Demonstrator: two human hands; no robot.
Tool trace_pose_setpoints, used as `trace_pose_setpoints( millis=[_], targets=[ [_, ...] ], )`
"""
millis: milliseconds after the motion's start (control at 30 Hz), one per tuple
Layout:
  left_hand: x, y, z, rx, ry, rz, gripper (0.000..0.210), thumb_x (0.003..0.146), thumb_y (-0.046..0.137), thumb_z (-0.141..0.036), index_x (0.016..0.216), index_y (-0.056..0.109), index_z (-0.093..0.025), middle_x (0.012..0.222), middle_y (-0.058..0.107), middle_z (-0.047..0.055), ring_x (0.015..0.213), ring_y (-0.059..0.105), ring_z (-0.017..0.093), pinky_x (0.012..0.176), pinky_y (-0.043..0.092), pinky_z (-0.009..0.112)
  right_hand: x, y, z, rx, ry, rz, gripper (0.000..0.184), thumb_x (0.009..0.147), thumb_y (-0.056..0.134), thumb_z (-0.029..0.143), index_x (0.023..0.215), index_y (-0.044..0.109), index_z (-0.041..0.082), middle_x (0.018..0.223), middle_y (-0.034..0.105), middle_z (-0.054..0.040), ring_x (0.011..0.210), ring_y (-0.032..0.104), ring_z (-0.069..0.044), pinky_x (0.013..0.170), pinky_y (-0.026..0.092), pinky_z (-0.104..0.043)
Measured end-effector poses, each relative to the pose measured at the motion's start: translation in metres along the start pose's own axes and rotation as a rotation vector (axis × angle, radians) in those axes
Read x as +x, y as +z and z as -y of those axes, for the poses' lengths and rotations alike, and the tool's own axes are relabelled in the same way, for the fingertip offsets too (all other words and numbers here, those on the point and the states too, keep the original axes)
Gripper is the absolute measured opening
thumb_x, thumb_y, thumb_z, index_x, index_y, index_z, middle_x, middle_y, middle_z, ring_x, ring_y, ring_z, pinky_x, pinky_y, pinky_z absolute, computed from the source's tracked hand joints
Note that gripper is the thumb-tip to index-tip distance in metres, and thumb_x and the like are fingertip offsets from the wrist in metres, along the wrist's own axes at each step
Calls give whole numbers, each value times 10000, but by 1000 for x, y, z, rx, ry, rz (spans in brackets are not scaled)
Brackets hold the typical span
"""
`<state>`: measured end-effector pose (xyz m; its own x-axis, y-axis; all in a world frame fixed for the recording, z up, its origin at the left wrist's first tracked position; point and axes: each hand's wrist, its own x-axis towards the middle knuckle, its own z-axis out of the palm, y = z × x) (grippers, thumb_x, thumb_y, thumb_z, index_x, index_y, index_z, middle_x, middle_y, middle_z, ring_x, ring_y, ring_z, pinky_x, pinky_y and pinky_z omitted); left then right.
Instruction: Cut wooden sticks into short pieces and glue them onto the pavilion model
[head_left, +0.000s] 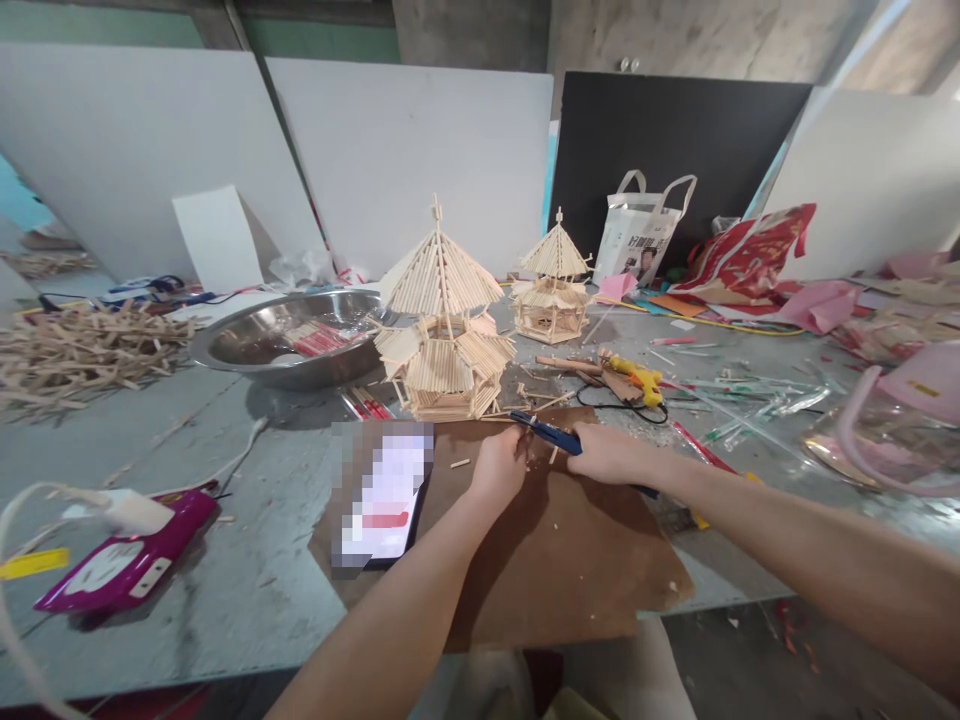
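My right hand (611,453) is wrapped round a long dark-blue cutting tool (553,434), whose exact kind I cannot make out. Its narrow tip points left, to the fingers of my left hand (501,465). Those fingers are closed together over the brown board (562,580); whatever they pinch is hidden. Small stick pieces lie on the board, one (460,463) left of my left hand. Just beyond stands a two-tiered stick pavilion (442,360). A phone (390,500) with a lit, partly blurred screen lies to the left.
A smaller stick pavilion (553,300) stands farther back. At left are a steel basin (277,365), a pile of wooden strips (82,350) and a purple power strip (135,560). A yellow glue gun (637,378), plastic wrappers (772,410) and a pink-lidded container (900,410) lie to the right.
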<state>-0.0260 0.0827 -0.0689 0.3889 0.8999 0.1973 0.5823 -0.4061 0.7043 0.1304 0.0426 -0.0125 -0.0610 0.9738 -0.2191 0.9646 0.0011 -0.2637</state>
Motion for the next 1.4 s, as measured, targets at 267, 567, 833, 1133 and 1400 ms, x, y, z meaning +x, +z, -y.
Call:
trace_pose_setpoints(
  millis=[267,567,833,1133,1400],
  targets=[
    [0,-9,-4,-96,63,-50,235,781,377,-256,667,561,-164,614,594,37,587,526,135,541,340,218,-3,5,-2,36,-29,-60,169,678,454,246,813,513,164,808,615,-71,679,545,-170,536,322,-234],
    [1,-10,-5,-200,77,66,194,726,386,-151,639,560,-159,557,574,7,524,503,103,482,344,181,-8,9,-11,-16,-13,-137,152,673,475,219,818,491,177,824,604,-64,720,547,-178,545,296,-237],
    [2,-7,-5,-204,34,68,271,770,398,-312,629,566,-152,499,539,5,489,483,99,455,319,179,-11,7,-6,-40,6,-160,208,685,480,240,880,486,171,852,604,-74,773,560,-204,574,301,-257],
    [3,-7,-4,-148,100,86,234,763,396,-244,602,541,-155,531,562,9,484,470,93,475,319,189,-12,8,-7,-93,46,-125,229,701,459,282,894,502,168,835,616,-79,752,573,-210,557,303,-265],
    [2,-4,0,61,138,124,270,796,352,-240,626,550,-172,576,581,53,530,523,142,517,329,234,-9,17,-12,-65,26,-119,419,731,389,544,863,549,180,821,632,-95,745,583,-232,543,325,-273]
  ],
)
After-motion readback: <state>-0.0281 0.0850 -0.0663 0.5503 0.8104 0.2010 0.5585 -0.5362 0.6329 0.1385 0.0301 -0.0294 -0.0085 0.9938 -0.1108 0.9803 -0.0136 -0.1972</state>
